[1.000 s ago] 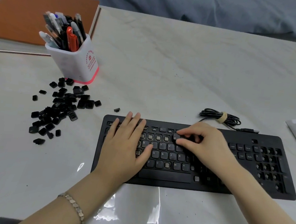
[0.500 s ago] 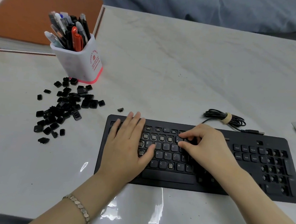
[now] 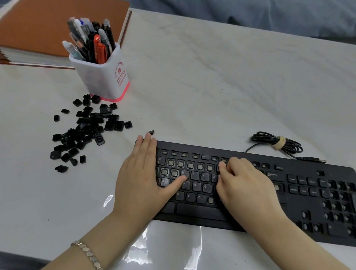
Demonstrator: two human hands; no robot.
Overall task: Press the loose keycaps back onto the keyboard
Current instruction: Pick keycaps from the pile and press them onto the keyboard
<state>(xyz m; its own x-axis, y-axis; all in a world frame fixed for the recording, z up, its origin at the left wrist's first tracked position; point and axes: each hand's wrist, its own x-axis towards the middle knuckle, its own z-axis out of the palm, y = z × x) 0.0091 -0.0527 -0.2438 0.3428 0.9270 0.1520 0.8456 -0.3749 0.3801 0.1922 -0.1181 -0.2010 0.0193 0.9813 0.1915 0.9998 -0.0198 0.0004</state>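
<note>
Right hand [image 3: 245, 186] pushes a keycap [image 3: 219, 168] into the keyboard's [image 3: 326, 166] number row, fingers bent down on it.
Left hand [image 3: 140, 174] lies flat, fingers straight, on the keyboard's left end. Push straight down till the keycap sits level, I think. The table [image 3: 38, 249] edge runs close in front of the keyboard, so hold it steady. Loose keycaps [image 3: 89, 128] wait left of the keyboard; the cable [image 3: 277, 143] lies behind it.

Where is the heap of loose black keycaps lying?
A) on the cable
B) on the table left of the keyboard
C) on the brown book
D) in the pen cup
B: the loose keycaps lie scattered on the table, left of the keyboard.
</note>
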